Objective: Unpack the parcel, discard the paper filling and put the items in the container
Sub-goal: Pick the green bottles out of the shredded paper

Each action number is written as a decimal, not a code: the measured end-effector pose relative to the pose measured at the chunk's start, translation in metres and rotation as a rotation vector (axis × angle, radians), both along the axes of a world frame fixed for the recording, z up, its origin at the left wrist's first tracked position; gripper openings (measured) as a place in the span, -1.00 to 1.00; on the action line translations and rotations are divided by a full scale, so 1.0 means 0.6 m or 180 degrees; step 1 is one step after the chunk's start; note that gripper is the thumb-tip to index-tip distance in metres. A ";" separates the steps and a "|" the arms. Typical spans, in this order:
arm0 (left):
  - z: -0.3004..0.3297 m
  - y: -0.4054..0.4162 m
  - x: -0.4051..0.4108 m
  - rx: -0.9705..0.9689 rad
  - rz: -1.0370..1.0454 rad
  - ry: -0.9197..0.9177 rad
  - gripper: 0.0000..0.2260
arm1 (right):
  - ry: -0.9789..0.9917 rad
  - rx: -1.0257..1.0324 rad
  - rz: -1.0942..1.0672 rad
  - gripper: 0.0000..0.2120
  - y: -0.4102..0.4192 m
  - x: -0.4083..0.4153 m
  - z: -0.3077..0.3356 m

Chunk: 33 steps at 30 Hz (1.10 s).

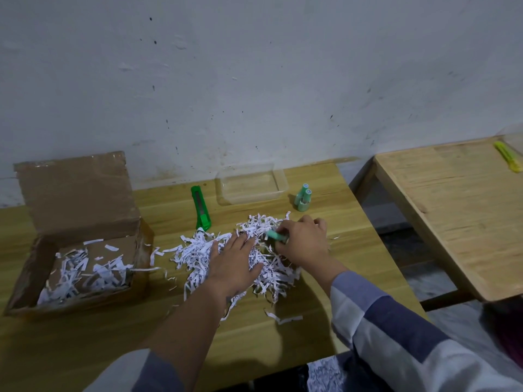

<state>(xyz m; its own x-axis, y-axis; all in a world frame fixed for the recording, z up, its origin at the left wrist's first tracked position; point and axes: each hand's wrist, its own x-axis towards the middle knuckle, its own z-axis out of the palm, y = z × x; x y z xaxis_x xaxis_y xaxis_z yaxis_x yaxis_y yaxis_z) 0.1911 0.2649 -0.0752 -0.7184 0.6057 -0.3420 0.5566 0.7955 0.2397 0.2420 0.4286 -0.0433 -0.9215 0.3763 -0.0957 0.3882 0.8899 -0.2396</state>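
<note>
A pile of white shredded paper (pixel 195 253) lies on the wooden table (pixel 283 335). My left hand (pixel 235 261) rests flat on the pile with fingers spread. My right hand (pixel 302 241) pinches a small mint-green tube (pixel 275 235) at the pile's right edge. Two more mint-green tubes (pixel 304 196) stand upright beside a clear plastic container (pixel 252 185) at the back of the table. The open cardboard parcel (pixel 79 250) sits on the left with some shredded paper left inside.
A green box cutter (pixel 201 209) lies behind the pile, left of the container. A second wooden table (pixel 452 216) stands to the right across a gap, with a yellow-green item (pixel 508 155) on it. A wall runs right behind the tables.
</note>
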 end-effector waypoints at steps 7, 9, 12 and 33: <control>0.004 0.000 0.000 0.0039 0.0013 -0.0056 -0.39 | 0.0494 -0.0919 -0.0778 -0.72 0.009 -0.001 0.037; 0.003 0.003 0.001 0.0224 0.0147 -0.0082 -0.38 | 0.0657 -0.1471 -0.0998 -0.76 0.010 -0.001 0.045; 0.010 0.012 0.008 0.0844 0.0501 0.0072 -0.32 | 0.1033 -0.2542 -0.1121 -0.90 0.009 0.001 0.055; 0.024 0.095 0.004 0.1828 0.0326 0.0178 -0.52 | 0.0999 -0.3024 -0.1036 -0.74 0.082 0.034 0.042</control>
